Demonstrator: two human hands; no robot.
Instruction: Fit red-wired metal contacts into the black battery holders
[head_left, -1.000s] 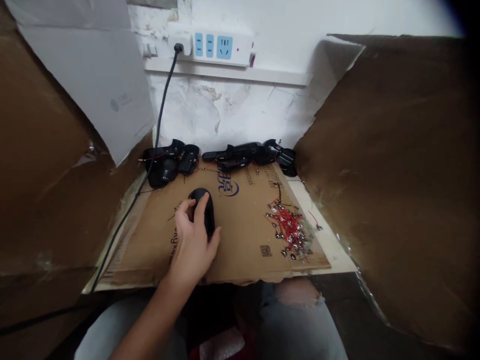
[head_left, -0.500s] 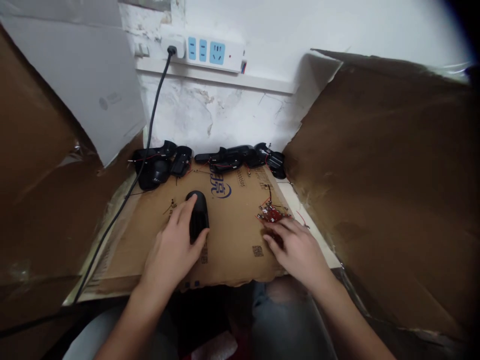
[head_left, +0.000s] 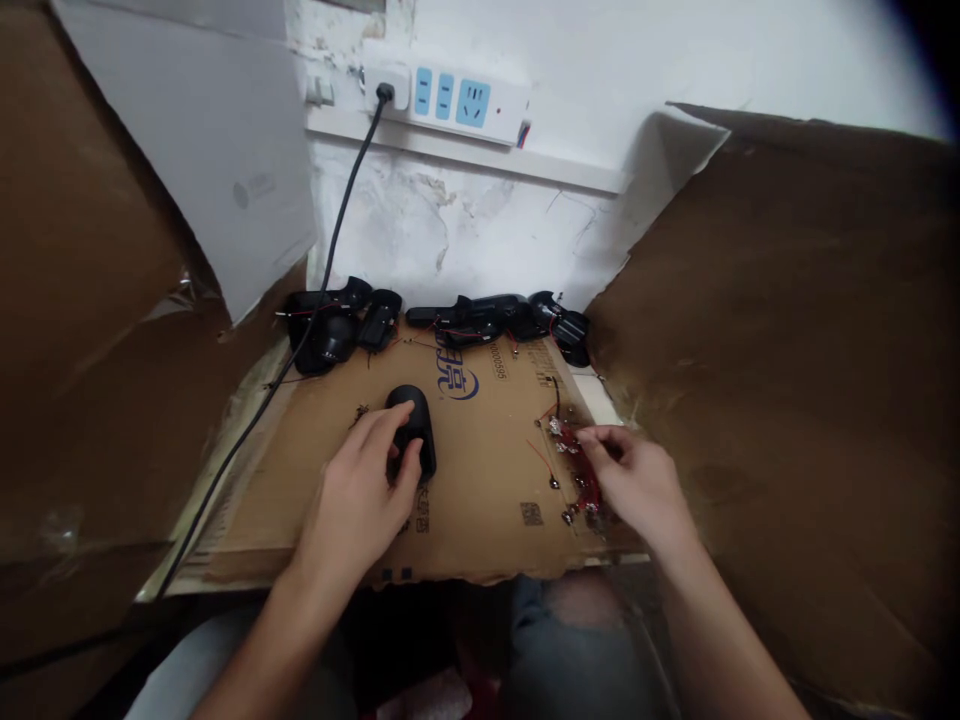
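A black rounded plastic shell [head_left: 414,400] lies on the brown cardboard sheet [head_left: 480,520]. My left hand [head_left: 367,470] rests on its left side, fingers and thumb curved over it with a gap between them. At the right, my right hand [head_left: 637,480] pinches the upper end of a cluster of small parts with red wires [head_left: 585,490]; exactly which piece is between the fingertips is too small to tell. Loose red and black wires with small round ends lie just left of that cluster.
Black plastic shells [head_left: 487,320] with thin wires line the back by the wall. A black cable [head_left: 341,215] runs from the power strip [head_left: 472,105] down the left side. Cardboard walls [head_left: 787,300] stand on both sides.
My right hand has closed its fingertips on the wired cluster, which now stretches toward the front edge. My left thumb has moved in over the black shell. The camera view has shifted slightly.
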